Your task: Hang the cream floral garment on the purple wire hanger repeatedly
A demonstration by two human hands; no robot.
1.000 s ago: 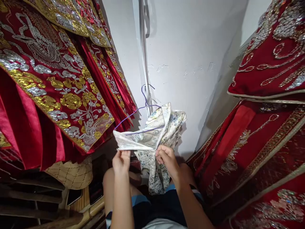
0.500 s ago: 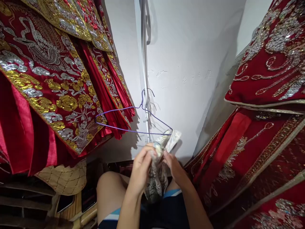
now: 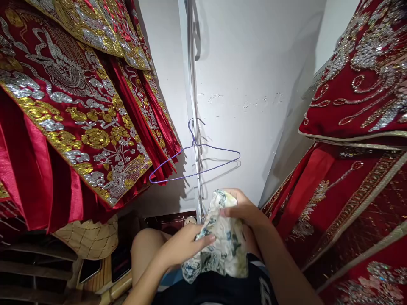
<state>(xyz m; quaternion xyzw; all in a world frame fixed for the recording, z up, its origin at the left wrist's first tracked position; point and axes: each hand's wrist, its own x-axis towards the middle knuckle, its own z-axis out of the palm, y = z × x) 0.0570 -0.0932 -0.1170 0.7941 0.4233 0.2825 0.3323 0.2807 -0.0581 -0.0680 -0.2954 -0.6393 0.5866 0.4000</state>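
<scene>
2 hands grip 1 crumpled garment, cream with blue-grey and yellowish patterning (image 3: pixel 237 248), above the person's lap, a little right of the middle of the view. The left hand (image 3: pixel 187 245) is closed on the garment's left side, its 1 thumb lying across the front. The right hand (image 3: pixel 243 209) holds the upper right part, with 1 thumb pressed on the front and the other fingers mostly hidden behind the cloth. The garment is bunched into a short bundle, and its lower edge hangs in front of the dark shorts (image 3: pixel 197 292).

Beyond the hands, 1 purple wire hanger (image 3: pixel 219 148) hangs apart from the garment, tilted with its left end lower, against 1 white wall (image 3: pixel 248 63). Its 1 hook stands by a narrow pale vertical strip (image 3: pixel 192 84); whether it rests on that strip I cannot tell.

Red embroidered clothing (image 3: pixel 95 106) in gold and silver hangs on the left, and red beaded clothing (image 3: pixel 343 110) on the right; the pieces overlap too much to count. At lower left are 1 cream cushion-like item (image 3: pixel 89 237) with a diamond pattern and 2 dark, flat phone-like objects (image 3: pixel 121 264) on a wooden surface (image 3: pixel 104 275).
</scene>
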